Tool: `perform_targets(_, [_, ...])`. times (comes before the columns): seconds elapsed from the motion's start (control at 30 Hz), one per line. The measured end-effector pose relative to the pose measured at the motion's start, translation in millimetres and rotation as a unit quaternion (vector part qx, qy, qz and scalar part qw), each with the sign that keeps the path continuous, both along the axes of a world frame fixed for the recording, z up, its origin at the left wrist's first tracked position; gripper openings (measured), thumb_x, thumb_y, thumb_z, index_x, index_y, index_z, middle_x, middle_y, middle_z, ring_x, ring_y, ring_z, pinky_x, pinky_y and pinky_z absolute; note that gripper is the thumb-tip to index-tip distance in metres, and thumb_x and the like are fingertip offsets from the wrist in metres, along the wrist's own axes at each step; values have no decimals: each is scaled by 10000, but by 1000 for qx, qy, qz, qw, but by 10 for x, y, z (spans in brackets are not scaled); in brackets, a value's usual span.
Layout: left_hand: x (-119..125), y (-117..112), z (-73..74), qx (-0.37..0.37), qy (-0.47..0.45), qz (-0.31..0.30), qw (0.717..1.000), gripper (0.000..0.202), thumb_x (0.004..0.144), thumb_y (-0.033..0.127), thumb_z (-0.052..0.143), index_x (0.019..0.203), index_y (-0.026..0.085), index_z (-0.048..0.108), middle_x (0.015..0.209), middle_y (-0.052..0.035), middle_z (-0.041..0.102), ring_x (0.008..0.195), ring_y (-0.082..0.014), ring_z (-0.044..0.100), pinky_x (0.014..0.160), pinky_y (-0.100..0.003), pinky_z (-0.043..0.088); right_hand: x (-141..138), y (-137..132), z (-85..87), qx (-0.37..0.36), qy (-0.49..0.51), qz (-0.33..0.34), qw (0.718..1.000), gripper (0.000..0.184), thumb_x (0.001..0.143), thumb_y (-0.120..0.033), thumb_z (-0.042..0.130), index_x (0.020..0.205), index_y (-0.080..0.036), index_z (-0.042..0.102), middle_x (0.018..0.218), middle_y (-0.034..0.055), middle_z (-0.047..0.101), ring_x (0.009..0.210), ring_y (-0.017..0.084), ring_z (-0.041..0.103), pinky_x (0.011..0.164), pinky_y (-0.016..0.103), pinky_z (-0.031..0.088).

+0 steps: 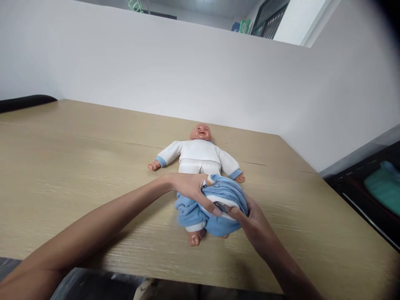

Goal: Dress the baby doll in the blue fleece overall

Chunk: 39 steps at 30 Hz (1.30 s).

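Cloth (226, 191) in both hands (192, 187) (252, 220) near table edge (168, 273), room leftward.

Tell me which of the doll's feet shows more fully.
The foot at picture left, bared below a white cuff; the other foot is mostly hidden by the blue garment.

Left hand (191, 186) and right hand (254, 221) nearly meet; both seemingly grip.

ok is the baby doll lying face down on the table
No, the baby doll lies on its back with its face turned up.
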<state>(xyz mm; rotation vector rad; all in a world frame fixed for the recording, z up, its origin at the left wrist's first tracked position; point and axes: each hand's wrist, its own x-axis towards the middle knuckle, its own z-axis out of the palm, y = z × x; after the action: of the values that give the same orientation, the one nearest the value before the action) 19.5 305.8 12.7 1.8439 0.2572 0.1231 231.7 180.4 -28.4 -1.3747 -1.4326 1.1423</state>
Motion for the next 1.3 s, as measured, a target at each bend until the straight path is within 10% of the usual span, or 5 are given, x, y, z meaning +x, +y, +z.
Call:
perform_targets(0.23, [10, -155, 66, 163, 90, 8, 983, 401, 843, 335, 707, 1204, 163, 670, 1193, -83, 766, 1070, -273, 720, 922, -346, 557, -500, -690, -146, -19, -40, -160, 986, 558, 878, -510, 694, 1354, -219, 675, 1287, 114, 766, 1237, 350, 706, 1042, 437, 590])
perform_targets(0.4, [31, -317, 135, 309, 277, 55, 908, 722, 795, 459, 757, 1401, 129, 545, 1150, -162, 745, 971, -333, 712, 731, -341, 501, -459, -771, -351, 48, -130, -200, 970, 494, 896, -509, 645, 1270, -198, 732, 1148, 126, 807, 1056, 354, 765, 911, 410, 613])
perform_targets(0.63, [109, -448, 60, 336, 312, 59, 887, 713, 791, 433, 781, 1389, 148, 518, 1170, -174, 736, 995, -355, 712, 734, -346, 477, -294, -808, -630, 124, -285, -253, 916, 310, 881, -471, 639, 998, -206, 746, 991, 135, 751, 936, 351, 712, 821, 436, 548])
perform_targets(0.93, [76, -336, -69, 284, 269, 33, 920, 734, 796, 361, 797, 1384, 148, 413, 1119, -134, 709, 971, -310, 694, 787, -335, 482, -375, -701, -693, 5, -8, -256, 967, 459, 879, -471, 666, 1213, -162, 724, 1178, 135, 793, 1134, 346, 729, 972, 412, 574])
perform_targets(1.3, [-58, -330, -59, 105, 108, 139, 979, 593, 732, 295, 760, 1223, 193, 445, 1174, -66, 648, 1072, -277, 667, 936, -366, 513, -230, -457, -753, -64, 215, -175, 959, 483, 843, -428, 763, 1258, -195, 684, 1171, 99, 805, 1110, 315, 754, 973, 412, 612])
